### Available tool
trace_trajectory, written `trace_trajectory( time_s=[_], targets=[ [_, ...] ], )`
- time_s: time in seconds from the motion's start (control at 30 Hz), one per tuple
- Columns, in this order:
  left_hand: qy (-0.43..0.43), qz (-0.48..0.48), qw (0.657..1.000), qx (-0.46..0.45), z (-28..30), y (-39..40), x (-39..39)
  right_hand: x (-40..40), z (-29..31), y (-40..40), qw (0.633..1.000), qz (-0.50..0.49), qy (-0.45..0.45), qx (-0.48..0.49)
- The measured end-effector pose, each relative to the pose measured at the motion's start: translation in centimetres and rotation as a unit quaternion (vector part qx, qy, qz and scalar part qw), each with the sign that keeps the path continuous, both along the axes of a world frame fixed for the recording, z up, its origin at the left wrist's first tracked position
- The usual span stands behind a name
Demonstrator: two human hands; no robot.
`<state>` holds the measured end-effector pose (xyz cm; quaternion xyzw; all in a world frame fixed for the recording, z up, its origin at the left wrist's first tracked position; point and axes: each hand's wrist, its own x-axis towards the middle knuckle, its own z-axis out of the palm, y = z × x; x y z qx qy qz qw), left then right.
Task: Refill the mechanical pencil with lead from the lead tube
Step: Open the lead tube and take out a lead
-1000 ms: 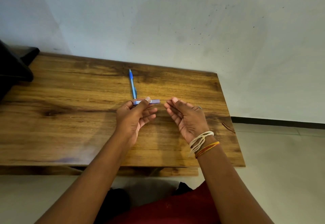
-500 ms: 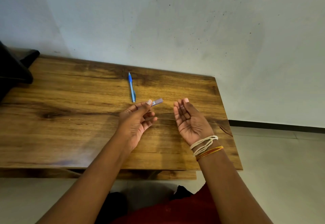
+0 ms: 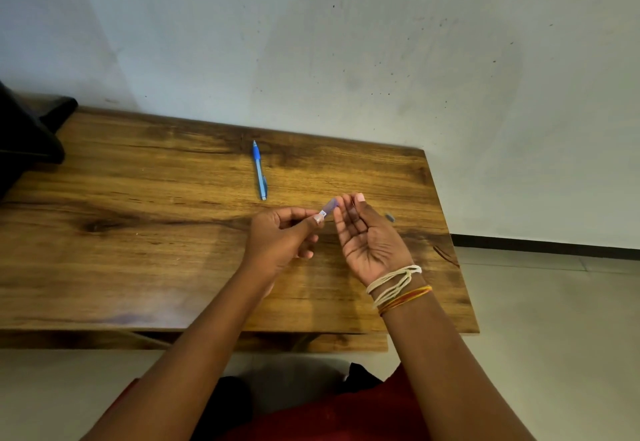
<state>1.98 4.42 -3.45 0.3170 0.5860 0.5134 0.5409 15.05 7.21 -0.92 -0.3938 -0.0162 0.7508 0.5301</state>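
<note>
A blue mechanical pencil [image 3: 259,170] lies on the wooden table [image 3: 138,232], tip pointing away from me, beyond my hands. My left hand [image 3: 280,239] pinches a small purple lead tube [image 3: 328,208] between thumb and fingers and tilts its far end against the fingertips of my right hand [image 3: 367,236]. My right hand is cupped palm up, fingers apart, right beside the tube. A small grey piece [image 3: 390,217], maybe the tube's cap, lies on the table just right of my right hand. No lead is visible.
A black object [image 3: 27,135] sits at the table's far left corner. A white wall stands directly behind the table. The table's right edge [image 3: 446,232] drops to a tiled floor.
My left hand has raised and tilted the lead tube toward my right hand, which has turned palm up. The two hands have closed together.
</note>
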Motion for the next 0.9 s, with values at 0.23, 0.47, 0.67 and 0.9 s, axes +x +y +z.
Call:
trace_trajectory(
  time_s=[0.23,0.47,0.67,0.9],
  targets=[
    [0.241,-0.009,0.969,0.045,-1.1,0.4,0.4,1.1,0.1,0.4,0.994,-0.038,-0.102,0.028],
    [0.353,-0.003,0.933,0.069,-1.4,0.2,1.6,3.1,0.5,0.3,0.985,-0.061,-0.155,0.05],
    [0.428,0.005,0.899,0.093,-1.4,0.3,2.1,4.0,0.8,0.1,0.986,-0.067,-0.148,0.034],
    [0.408,0.006,0.909,0.083,-1.3,0.5,1.2,4.1,0.9,0.3,0.989,-0.063,-0.134,0.015]
  ],
)
